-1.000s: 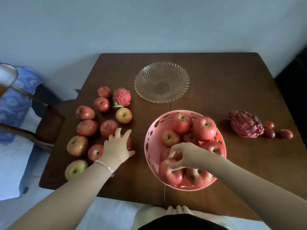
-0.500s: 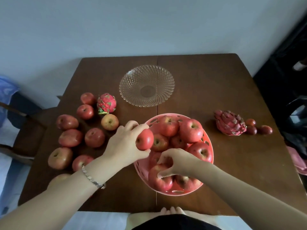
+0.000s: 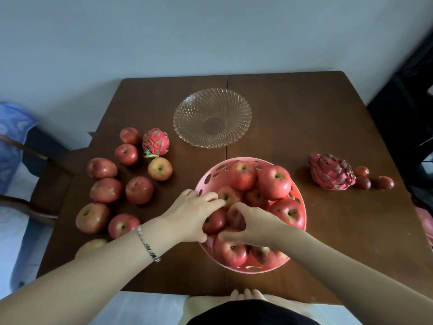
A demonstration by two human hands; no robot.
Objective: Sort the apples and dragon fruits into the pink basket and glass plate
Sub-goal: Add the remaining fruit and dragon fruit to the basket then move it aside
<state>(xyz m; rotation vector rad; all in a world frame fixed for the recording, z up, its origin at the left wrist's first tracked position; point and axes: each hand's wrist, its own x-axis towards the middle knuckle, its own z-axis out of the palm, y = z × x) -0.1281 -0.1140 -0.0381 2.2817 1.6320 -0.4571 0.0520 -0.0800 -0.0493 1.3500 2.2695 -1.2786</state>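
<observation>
Nearest, both hands meet inside the pink basket [image 3: 201, 186]: the left hand [image 3: 193, 215] grips a red apple [image 3: 214, 222], and the right hand [image 3: 254, 226] curls round a second apple [image 3: 235, 219]. Loose apples [image 3: 139, 190] lie left on the table [image 3: 304, 113] near one dragon fruit [image 3: 155, 141]; another dragon fruit [image 3: 330, 172] lies right. Farthest sits the glass plate [image 3: 179, 118].

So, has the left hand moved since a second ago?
Yes. The left hand went rightward from the loose apples to the left rim of the pink basket, where it holds an apple.
</observation>
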